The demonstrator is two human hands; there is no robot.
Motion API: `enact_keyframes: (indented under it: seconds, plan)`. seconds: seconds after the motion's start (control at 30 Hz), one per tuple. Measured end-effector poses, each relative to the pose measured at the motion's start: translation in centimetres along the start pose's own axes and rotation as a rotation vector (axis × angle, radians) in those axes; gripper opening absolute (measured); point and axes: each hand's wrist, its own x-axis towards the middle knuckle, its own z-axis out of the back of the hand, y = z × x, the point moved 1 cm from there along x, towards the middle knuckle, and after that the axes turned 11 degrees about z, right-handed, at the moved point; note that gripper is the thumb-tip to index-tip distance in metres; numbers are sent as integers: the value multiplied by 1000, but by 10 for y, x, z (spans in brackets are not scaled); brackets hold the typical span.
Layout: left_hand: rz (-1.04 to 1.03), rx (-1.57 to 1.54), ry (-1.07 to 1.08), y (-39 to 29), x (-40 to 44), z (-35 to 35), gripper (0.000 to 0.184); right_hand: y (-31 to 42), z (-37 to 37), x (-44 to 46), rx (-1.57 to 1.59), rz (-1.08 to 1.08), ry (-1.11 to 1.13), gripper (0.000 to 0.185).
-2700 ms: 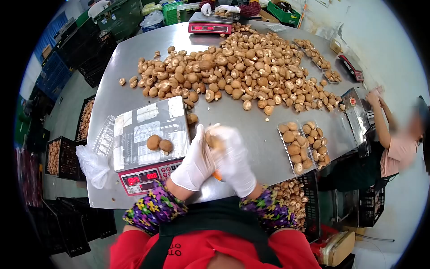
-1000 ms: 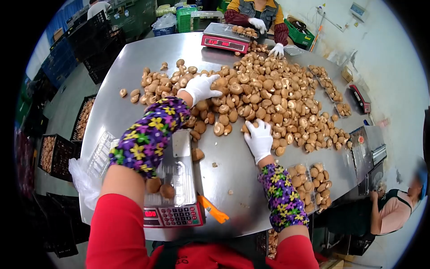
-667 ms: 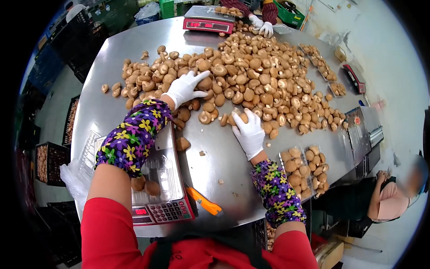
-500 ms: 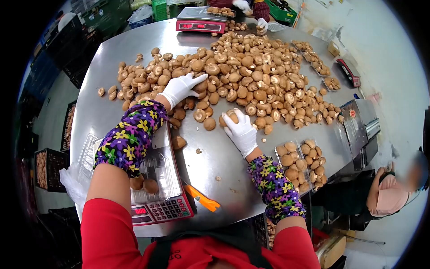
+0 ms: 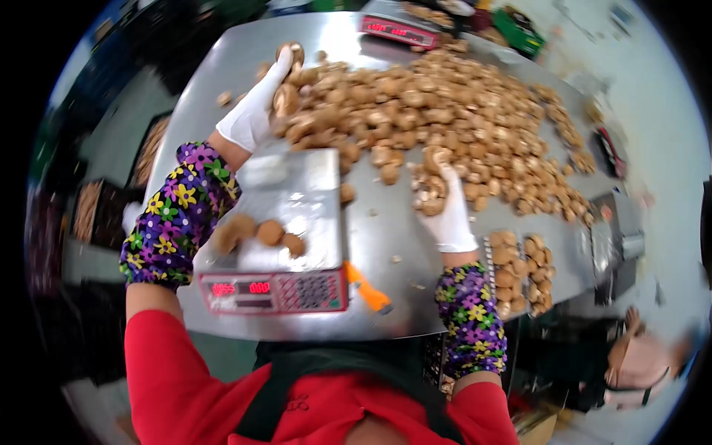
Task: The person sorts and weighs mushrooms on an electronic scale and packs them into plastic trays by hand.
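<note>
My left hand [image 5: 259, 104], in a white glove, is raised at the left end of the mushroom pile [image 5: 437, 104], its fingers closed on brown mushrooms [image 5: 285, 98]. Mushrooms with pale undersides [image 5: 429, 189] sit in my right hand [image 5: 451, 211], gloved too, in front of the pile's near edge. Below my left hand stands a red and silver scale [image 5: 274, 291] with lit red digits and a clear plastic tray on its plate. Several mushrooms [image 5: 271, 233] lie on that tray; those at its left are blurred. An orange-handled tool [image 5: 367, 291] rests right of the scale.
Two filled mushroom trays [image 5: 506, 274] [image 5: 538, 274] lie at the right of the metal table [image 5: 393, 252]. Another scale [image 5: 399, 31] stands at the far edge, near a co-worker's gloved hand. More filled trays and a dark machine [image 5: 615, 245] line the right side; a person stands beyond.
My left hand has moved left and up with mushrooms in it. My right hand has turned upward, now holding several mushrooms. More mushrooms show over the scale, and the view has shifted.
</note>
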Motion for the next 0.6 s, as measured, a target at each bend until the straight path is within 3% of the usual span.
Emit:
enact_keyframes:
  seconds: [0.07, 0.1, 0.13, 0.17, 0.2, 0.27, 0.3, 0.33, 0.37, 0.4, 0.43, 0.5, 0.53, 0.6]
  plan:
    - [-158, -141, -179, -5, -62, 4, 46, -9, -35, -20, -206, 64, 62, 36]
    - [-79, -352, -334, -5, -90, 1, 48, -17, -55, -29, -199, 29, 96, 36]
    - [33, -424, 75, -4, -118, 20, 50, -22, -73, -39, -373, 54, 168, 39]
    - [-57, -387, -251, 10, -130, 37, 49, -25, -88, -46, -549, 96, 237, 41]
    - [-148, -343, -565, 20, -149, 12, 48, -29, -99, -51, -618, 51, 256, 41]
    - [-141, -228, -593, 33, -182, 21, 47, -58, -119, -55, -867, 519, 499, 40]
    - [-238, 84, -694, 38, -200, 7, 51, -67, -125, -56, -1098, 814, 572, 41]
    - [-328, 401, -781, 40, -210, -2, 57, -75, -139, -65, -1175, 847, 519, 39]
    - [-592, 536, -687, 52, -205, 7, 68, -81, -146, -70, -1340, 976, 530, 39]
    - [-651, 728, -687, 60, -205, 8, 68, -87, -151, -73, -1508, 1107, 539, 40]
    - [-618, 993, -696, 69, -210, 9, 66, -97, -147, -72, -1562, 1104, 601, 42]
    - [-508, 1413, -641, 81, -223, 12, 62, -105, -140, -75, -1581, 857, 696, 46]
    - [-308, 1443, -597, 81, -229, 11, 61, -106, -139, -77, -1554, 715, 715, 47]
    - [-407, 1469, -527, 86, -232, 23, 64, -107, -134, -71, -1303, 666, 661, 50]
